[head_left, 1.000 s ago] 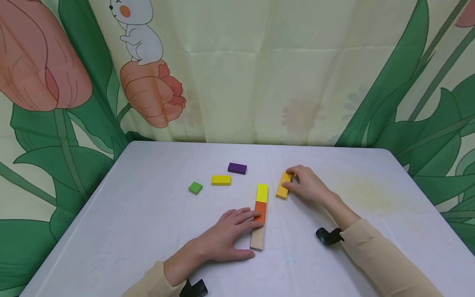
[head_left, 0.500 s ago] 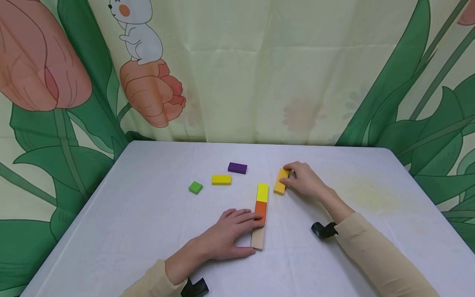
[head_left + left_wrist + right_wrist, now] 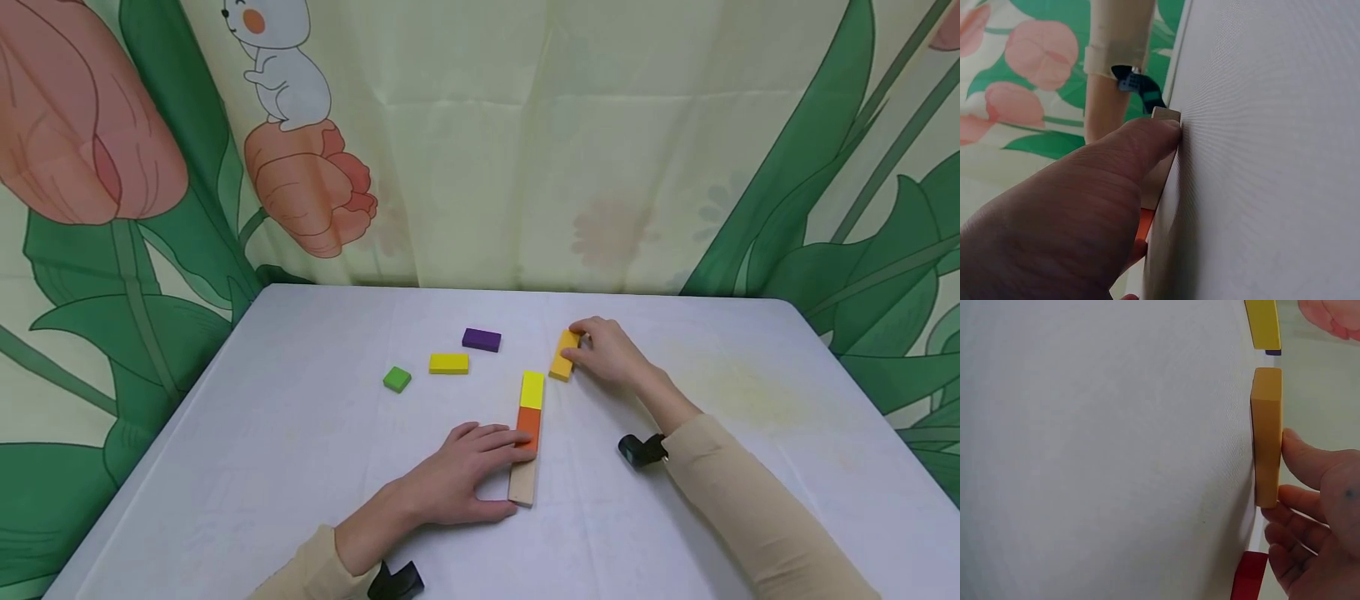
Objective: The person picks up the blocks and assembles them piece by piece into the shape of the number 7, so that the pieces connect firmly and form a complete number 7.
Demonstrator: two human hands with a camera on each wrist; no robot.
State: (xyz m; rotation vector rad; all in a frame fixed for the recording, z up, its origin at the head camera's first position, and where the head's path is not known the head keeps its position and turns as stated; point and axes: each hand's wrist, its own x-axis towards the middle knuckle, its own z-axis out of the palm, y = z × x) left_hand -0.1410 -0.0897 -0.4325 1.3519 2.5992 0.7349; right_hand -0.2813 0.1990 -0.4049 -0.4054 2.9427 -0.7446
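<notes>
My right hand (image 3: 609, 353) pinches an orange-yellow block (image 3: 562, 357) between thumb and fingers. In the right wrist view the block (image 3: 1267, 434) lies lengthwise on the white cloth. To its left, a straight row runs toward me: a bright yellow block (image 3: 532, 389), an orange block (image 3: 528, 423) and a plain wood block (image 3: 522, 483). Across this row lies my left hand (image 3: 463, 479), fingers stretched onto the orange block. Its thumb touches the near end of the plain wood block, seen closer (image 3: 1161, 172) in the left wrist view.
Left of the row lie a yellow block (image 3: 448, 363), a purple block (image 3: 482, 339) and a small green block (image 3: 397, 379). A red block (image 3: 1249, 576) shows below the right hand's block in the right wrist view. A printed curtain (image 3: 480, 167) hangs behind the table.
My right hand has slid the orange-yellow block away from me and slightly left, past the far end of the row. My left hand and the row stay nearly still.
</notes>
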